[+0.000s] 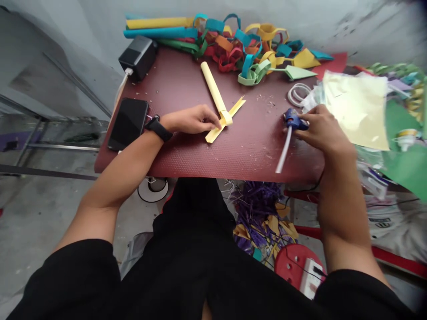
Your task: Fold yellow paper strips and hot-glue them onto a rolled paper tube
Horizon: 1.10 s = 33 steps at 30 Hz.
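Observation:
My left hand (198, 119), with a dark watch on its wrist, is closed with its fingertips on a folded yellow paper strip (213, 135). The strip lies slantwise on the table, its far end cut into points. A small paper loop (227, 117) sits over the strip, joined to the end of a pale yellow rolled paper tube (212, 85) that points away from me. On the right, my right hand (322, 129) grips a blue hot glue gun (292, 118). A white glue stick (283, 151) sticks out of it toward me. The gun's tip is hard to make out.
A paper chain (230, 52) in several colours lies along the wall with rolled tubes (160, 32). A black charger block (137, 58) and a phone (128, 123) are on the left. Pale yellow sheets (356, 111) lie right. Below, a power strip (311, 278) rests on a red stool (290, 262).

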Each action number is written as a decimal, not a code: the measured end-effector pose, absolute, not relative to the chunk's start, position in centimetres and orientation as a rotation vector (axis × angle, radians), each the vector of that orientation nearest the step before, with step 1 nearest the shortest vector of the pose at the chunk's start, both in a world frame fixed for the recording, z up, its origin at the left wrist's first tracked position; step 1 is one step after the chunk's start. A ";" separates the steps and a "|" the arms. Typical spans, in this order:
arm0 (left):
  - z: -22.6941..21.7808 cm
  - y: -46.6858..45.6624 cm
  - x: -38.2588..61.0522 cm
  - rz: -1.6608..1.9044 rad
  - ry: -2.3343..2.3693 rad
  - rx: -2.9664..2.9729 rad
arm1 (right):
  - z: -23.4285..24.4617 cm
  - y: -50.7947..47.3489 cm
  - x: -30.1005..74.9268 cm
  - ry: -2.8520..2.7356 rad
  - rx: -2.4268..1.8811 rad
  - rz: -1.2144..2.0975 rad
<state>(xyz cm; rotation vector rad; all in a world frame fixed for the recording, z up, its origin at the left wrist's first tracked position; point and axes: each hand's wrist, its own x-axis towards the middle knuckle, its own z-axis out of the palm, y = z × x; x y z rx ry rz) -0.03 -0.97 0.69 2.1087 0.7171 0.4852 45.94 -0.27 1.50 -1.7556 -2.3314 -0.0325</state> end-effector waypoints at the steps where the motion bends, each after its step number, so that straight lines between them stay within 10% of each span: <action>1: 0.6 -0.9 -0.1 0.488 0.712 2.117 | 2.1 -0.1 46.5 -2.374 -1.783 0.000; 33: 1.5 -2.1 0.1 0.483 0.824 2.218 | 3.2 0.3 29.5 -2.763 -0.827 0.696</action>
